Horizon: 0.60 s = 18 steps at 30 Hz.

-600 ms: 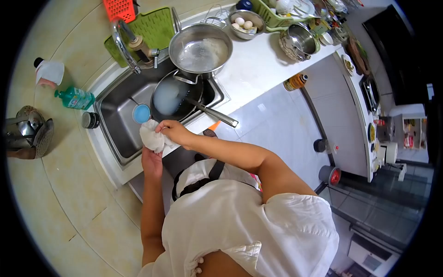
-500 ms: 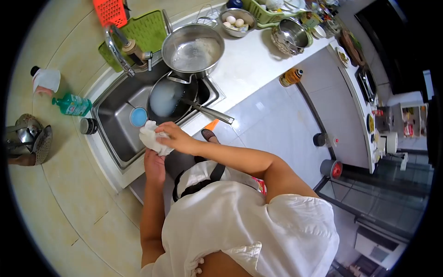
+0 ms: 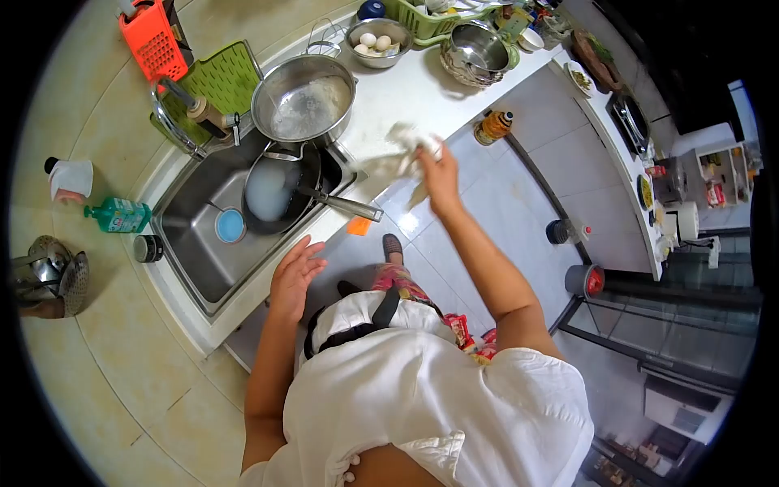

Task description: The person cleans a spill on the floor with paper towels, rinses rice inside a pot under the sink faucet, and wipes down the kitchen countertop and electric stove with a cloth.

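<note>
My right hand (image 3: pixel 439 174) is closed on a white cloth (image 3: pixel 415 144), which is smeared by motion above the counter's front edge. By the front rim of the sink (image 3: pixel 195 264), my left hand (image 3: pixel 294 280) holds nothing, its fingers apart. In the sink, a dark frying pan (image 3: pixel 273 191) contains cloudy whitish liquid, and its long metal handle (image 3: pixel 353 206) reaches over the front edge. Beside the pan, a small round blue item (image 3: pixel 230 226) lies on the sink floor. A large steel pot (image 3: pixel 302 99) stands at the sink's right end, some whitish residue inside.
A steel bowl of eggs (image 3: pixel 378 42) and another metal pot (image 3: pixel 479 50) stand farther along the counter (image 3: pixel 406 89). A green bottle (image 3: pixel 118 215) and a dark jar (image 3: pixel 149 248) are left of the sink, near the faucet (image 3: pixel 174 122). An oil bottle (image 3: pixel 492 127) stands on the floor.
My right hand has swung away to the right with the white cloth, from the sink's front edge to the counter's edge. My left hand has let go of the cloth and spread its fingers.
</note>
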Each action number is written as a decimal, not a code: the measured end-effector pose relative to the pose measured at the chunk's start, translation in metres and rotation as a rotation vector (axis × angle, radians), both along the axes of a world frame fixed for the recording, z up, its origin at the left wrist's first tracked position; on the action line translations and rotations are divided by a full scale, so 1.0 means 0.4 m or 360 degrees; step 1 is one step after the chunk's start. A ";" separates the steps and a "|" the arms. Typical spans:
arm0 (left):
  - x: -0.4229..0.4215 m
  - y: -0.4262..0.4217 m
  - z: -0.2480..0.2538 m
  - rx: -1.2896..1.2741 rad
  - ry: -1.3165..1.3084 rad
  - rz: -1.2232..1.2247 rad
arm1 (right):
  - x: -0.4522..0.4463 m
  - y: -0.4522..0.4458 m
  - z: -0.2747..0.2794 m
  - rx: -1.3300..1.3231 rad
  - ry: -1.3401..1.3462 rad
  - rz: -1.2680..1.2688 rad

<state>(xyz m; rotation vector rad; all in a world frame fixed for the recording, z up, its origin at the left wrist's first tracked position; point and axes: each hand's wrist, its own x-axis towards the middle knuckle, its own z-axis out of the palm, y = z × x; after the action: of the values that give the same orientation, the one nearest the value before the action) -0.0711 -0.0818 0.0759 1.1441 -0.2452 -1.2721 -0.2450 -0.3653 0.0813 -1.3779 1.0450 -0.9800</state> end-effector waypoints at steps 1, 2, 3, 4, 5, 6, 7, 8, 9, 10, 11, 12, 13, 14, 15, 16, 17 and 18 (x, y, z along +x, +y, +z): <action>0.001 0.004 -0.013 0.0050 0.0025 0.0046 | -0.020 -0.103 -0.075 -0.0053 0.0182 -0.0091; 0.001 0.014 -0.025 0.0110 0.0048 0.0095 | -0.026 -0.160 -0.072 -0.0230 0.0401 -0.0114; 0.003 0.024 -0.040 0.0165 0.0071 0.0140 | -0.023 -0.228 -0.111 -0.0437 0.0611 -0.0105; 0.003 0.026 -0.057 0.0211 0.0096 0.0186 | -0.035 -0.332 -0.210 -0.0307 0.0692 0.0011; -0.001 0.026 -0.066 0.0261 0.0120 0.0233 | -0.039 -0.404 -0.297 -0.0173 0.0771 0.0132; -0.008 0.019 -0.065 0.0288 0.0118 0.0275 | -0.028 -0.424 -0.305 -0.0258 0.1026 0.0173; -0.010 0.007 -0.062 0.0315 0.0110 0.0313 | -0.014 -0.443 -0.305 -0.0345 0.1273 0.0212; -0.021 -0.001 -0.060 0.0347 0.0110 0.0346 | -0.006 -0.449 -0.308 -0.0430 0.1528 0.0253; -0.035 -0.007 -0.062 0.0384 0.0118 0.0384 | 0.000 -0.453 -0.348 -0.0598 0.1620 0.0271; -0.047 -0.021 -0.066 0.0413 0.0124 0.0419 | 0.011 -0.458 -0.398 -0.0775 0.1706 0.0280; -0.050 -0.045 -0.073 0.0432 0.0125 0.0452 | 0.028 -0.470 -0.444 -0.0961 0.1785 0.0281; -0.060 -0.070 -0.077 0.0460 0.0135 0.0473 | 0.048 -0.457 -0.450 -0.1069 0.1796 0.0361; -0.073 -0.091 -0.080 0.0492 0.0147 0.0492 | 0.073 -0.421 -0.436 -0.1172 0.1807 0.0443; -0.081 -0.108 -0.083 0.0525 0.0156 0.0509 | 0.101 -0.378 -0.420 -0.1198 0.1757 0.0602; -0.093 -0.130 -0.088 0.0531 0.0164 0.0503 | 0.115 -0.336 -0.408 -0.1230 0.1712 0.0761; -0.103 -0.153 -0.092 0.0536 0.0171 0.0501 | 0.118 -0.294 -0.409 -0.1269 0.1615 0.0842; -0.107 -0.174 -0.095 0.0531 0.0169 0.0497 | 0.120 -0.260 -0.405 -0.1313 0.1512 0.0912; -0.111 -0.187 -0.100 0.0526 0.0181 0.0504 | 0.119 -0.232 -0.403 -0.1308 0.1455 0.1001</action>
<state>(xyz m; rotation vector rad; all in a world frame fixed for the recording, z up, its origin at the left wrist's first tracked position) -0.1153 -0.1565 0.0358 1.3244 0.2329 -1.1128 -0.1974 -0.4579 -0.0799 -2.7728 0.7088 -0.2394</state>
